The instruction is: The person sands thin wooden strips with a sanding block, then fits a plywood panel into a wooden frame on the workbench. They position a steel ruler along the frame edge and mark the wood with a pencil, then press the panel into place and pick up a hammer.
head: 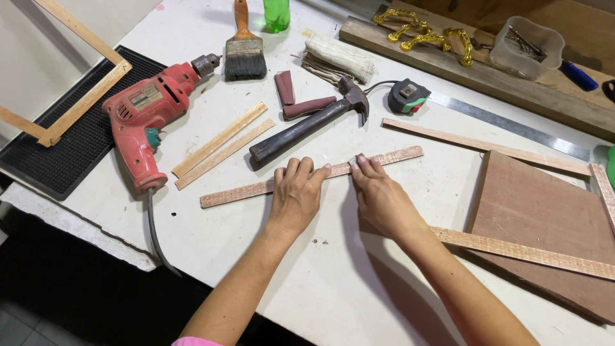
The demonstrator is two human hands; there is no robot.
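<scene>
Left hand (296,195): palm down, fingers spread flat and curled lightly over the wooden strip (250,190), pressing it onto the desk (211,230); it grips nothing.
Right hand (382,200): also palm down, fingertips (362,161) pinched narrowly at the upper edge of the same strip; whether something small sits between them, I cannot tell.
Wooden strip: long, thin, pale and speckled; lies flat near the middle of the desk, running from lower left to upper right, with both hands on its middle part, side by side and just apart.
Hammer (307,128): black handle, dark claw head, just beyond the strip, its grip end close to the left hand's fingers.
Drill (148,115): red, corded, lies on its side to the left, well apart from the hands.
Two short slats (221,146): side by side between drill and hammer.
Paintbrush (244,51): at the far edge, bristles toward the person.
Sandpaper rolls (291,96): reddish brown, beside the hammer head.
Tape measure (405,97): dark, just right of the hammer head.
Steel ruler (512,126): lies slantwise beyond another long slat (487,147).
Brown board (544,218): at the right, with a slat across its near corner.
Black mat (70,147): at the left edge, with part of a wooden frame (77,106) on it.
</scene>
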